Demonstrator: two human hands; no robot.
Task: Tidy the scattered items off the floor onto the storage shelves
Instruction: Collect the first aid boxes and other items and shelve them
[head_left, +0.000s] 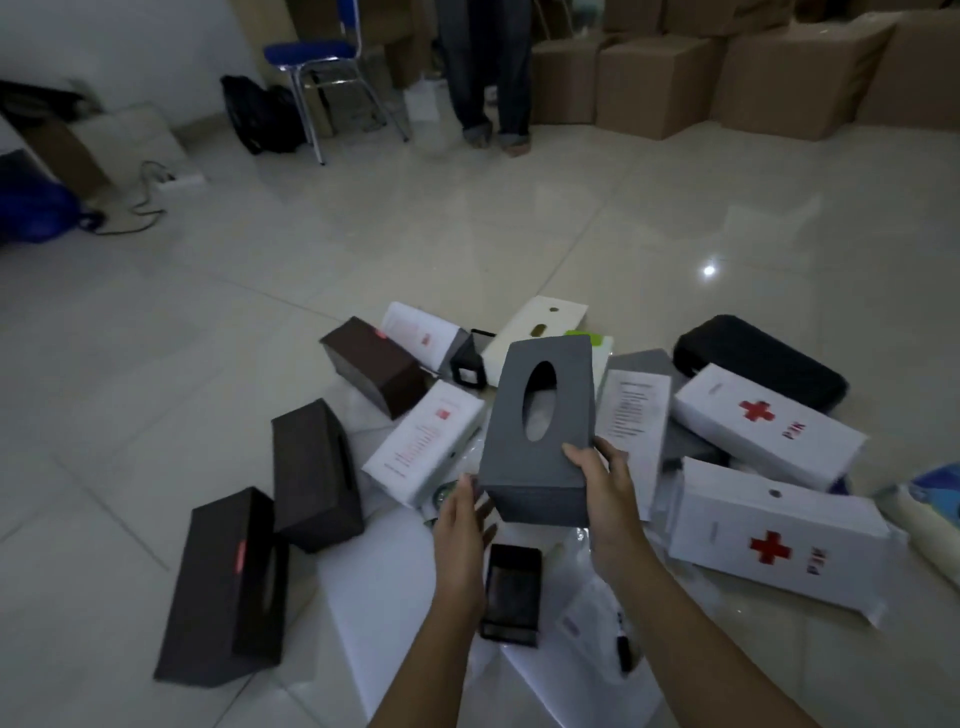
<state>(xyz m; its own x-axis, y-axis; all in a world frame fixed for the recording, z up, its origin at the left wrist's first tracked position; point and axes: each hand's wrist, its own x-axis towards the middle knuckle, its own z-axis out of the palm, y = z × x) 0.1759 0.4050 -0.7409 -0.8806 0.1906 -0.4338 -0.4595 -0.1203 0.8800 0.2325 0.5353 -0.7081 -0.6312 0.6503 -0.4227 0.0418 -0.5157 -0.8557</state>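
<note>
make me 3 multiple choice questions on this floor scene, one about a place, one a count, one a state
1. Where is the phone?
A. on the chair seat
B. on the floor between the person's forearms
C. on top of a cardboard box

2. How many white boxes show a red cross?
A. two
B. four
C. none

3. What is the state of the grey box?
A. flat on the floor, untouched
B. lifted, right hand gripping it, left hand beside it
C. crushed under a black box

Answers:
1 B, it lies screen up just below the grey box, between the two arms.
2 A, one cross box lies at right and another nearer the camera.
3 B, the right thumb rests on its top face, and the box hides items behind it.
</note>
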